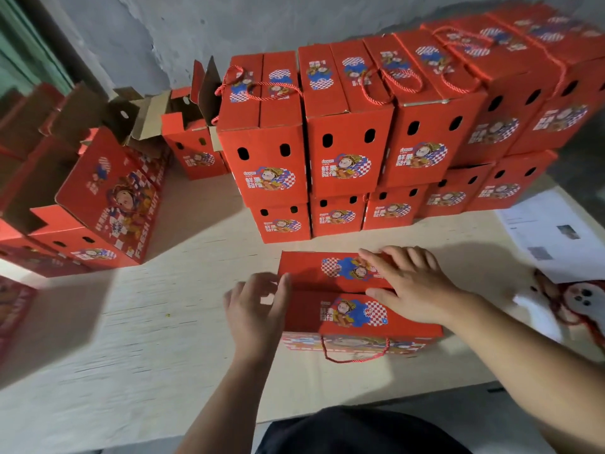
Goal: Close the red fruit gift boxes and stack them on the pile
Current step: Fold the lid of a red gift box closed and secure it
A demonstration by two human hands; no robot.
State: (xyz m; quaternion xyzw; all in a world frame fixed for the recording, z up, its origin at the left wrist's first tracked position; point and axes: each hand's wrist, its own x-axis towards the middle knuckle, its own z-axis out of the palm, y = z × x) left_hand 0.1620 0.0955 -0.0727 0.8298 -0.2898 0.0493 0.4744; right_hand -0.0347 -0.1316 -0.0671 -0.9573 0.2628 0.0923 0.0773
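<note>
Red gift box (pixel 343 309) lay before the pile (pixel 360 142); right hand (pixel 409 280) pressed flat on its flaps, left hand (pixel 258 306) loosely open, touching its end.

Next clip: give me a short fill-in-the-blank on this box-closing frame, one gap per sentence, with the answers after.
1. The right hand presses flat on the ____ flaps of the box in front.
2. The left hand sits at that box's ____ end.
3. The pile behind it is ____ layers high.
4. The rope handle hangs on the side facing the ____.

Answers: top; left; two; person
</note>
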